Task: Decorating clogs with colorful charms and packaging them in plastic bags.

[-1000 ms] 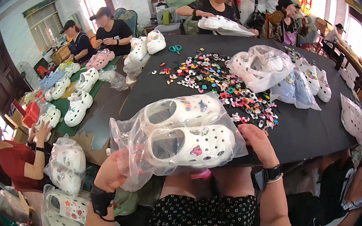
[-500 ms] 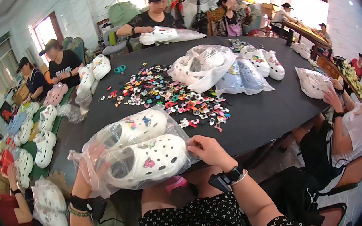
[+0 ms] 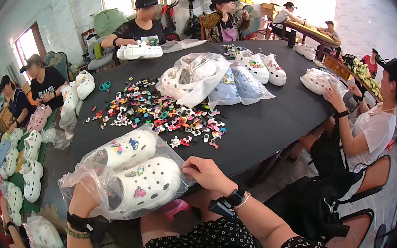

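Observation:
A pair of white clogs (image 3: 152, 180) with colourful charms lies side by side in a clear plastic bag (image 3: 96, 166) at the near edge of the table. My left hand (image 3: 85, 192) reaches into the crumpled mouth of the bag, by the heels of the clogs. Plastic hides its fingers, so their grip does not show. At the toe end, my right hand (image 3: 205, 173) pinches the bag's closed edge between thumb and fingers.
Loose shoe charms (image 3: 157, 106) are heaped mid-table on the black tabletop (image 3: 258, 132). Behind them lie bagged white clogs (image 3: 193, 75) and bagged blue clogs (image 3: 238, 87). More clogs (image 3: 32, 179) line the left side. Co-workers sit around, one handling a bagged pair (image 3: 318, 81) at right.
The view has shifted, so most things sit further left. My left hand is now deeper in the bag's mouth. Across the table, a co-worker's white clogs now lie outside the plastic.

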A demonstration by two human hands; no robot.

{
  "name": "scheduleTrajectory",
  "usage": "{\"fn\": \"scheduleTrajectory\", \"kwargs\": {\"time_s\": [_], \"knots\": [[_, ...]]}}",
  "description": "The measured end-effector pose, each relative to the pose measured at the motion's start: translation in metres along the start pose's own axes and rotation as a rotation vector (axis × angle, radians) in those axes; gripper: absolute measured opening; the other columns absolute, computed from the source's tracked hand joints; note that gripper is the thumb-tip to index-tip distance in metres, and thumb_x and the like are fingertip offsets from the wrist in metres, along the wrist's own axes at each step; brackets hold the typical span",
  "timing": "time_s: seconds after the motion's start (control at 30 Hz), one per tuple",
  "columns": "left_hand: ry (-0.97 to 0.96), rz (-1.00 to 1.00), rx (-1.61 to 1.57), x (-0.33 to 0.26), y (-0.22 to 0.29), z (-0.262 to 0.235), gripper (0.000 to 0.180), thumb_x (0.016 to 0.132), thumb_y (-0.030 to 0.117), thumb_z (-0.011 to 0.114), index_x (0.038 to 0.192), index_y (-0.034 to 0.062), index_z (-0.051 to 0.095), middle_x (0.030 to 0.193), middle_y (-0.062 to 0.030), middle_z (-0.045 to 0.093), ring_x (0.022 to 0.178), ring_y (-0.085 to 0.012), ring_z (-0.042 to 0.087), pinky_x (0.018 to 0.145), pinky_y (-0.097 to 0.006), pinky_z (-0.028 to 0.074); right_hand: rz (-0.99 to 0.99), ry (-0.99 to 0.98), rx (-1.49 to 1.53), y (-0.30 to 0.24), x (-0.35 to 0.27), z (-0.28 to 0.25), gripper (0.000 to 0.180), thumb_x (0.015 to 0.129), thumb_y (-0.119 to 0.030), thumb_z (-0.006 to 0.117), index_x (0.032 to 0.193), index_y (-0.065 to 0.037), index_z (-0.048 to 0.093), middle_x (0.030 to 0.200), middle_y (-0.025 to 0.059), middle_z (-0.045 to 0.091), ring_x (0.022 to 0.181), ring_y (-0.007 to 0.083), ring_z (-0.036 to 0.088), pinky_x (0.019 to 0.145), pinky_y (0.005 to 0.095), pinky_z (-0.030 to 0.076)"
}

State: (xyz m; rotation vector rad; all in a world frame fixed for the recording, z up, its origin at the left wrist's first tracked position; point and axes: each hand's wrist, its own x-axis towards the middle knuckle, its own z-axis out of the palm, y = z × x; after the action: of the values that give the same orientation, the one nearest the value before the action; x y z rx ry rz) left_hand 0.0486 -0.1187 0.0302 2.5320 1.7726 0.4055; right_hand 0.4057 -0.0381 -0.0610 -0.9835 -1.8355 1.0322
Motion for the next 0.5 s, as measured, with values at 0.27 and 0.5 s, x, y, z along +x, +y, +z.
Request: {"fn": "scheduleTrajectory", "kwargs": {"time_s": [0.27, 0.5], "knots": [[0.147, -0.020, 0.227, -0.009, -0.032, 0.042, 0.030, 0.079, 0.019, 0.065, 0.104, 0.0024, 0.064, 0.099, -0.0205, 0.065, 0.089, -0.0397, 0.063, 0.080, -0.045, 0.051, 0.016, 0.055, -0.035, -0.004, -0.009, 0.003, 0.012, 0.092, -0.009, 0.066, 0.100, 0.000, 0.064, 0.080, 0.0121, 0.068, 0.069, 0.0177, 0.064, 0.066, 0.0303, 0.051], [0.550, -0.079, 0.123, -0.055, 0.029, 0.061, 0.015, 0.079, 0.015, 0.063, 0.087, 0.0035, 0.069, 0.089, -0.0173, 0.064, 0.100, -0.0395, 0.057, 0.086, -0.051, 0.045, 0.127, -0.043, 0.360, 0.013, -0.020, -0.012, 0.017, 0.096, -0.009, 0.063, 0.111, 0.000, 0.058, 0.092, 0.0009, 0.065, 0.080, 0.0069, 0.061, 0.070, 0.0244, 0.051]]}}
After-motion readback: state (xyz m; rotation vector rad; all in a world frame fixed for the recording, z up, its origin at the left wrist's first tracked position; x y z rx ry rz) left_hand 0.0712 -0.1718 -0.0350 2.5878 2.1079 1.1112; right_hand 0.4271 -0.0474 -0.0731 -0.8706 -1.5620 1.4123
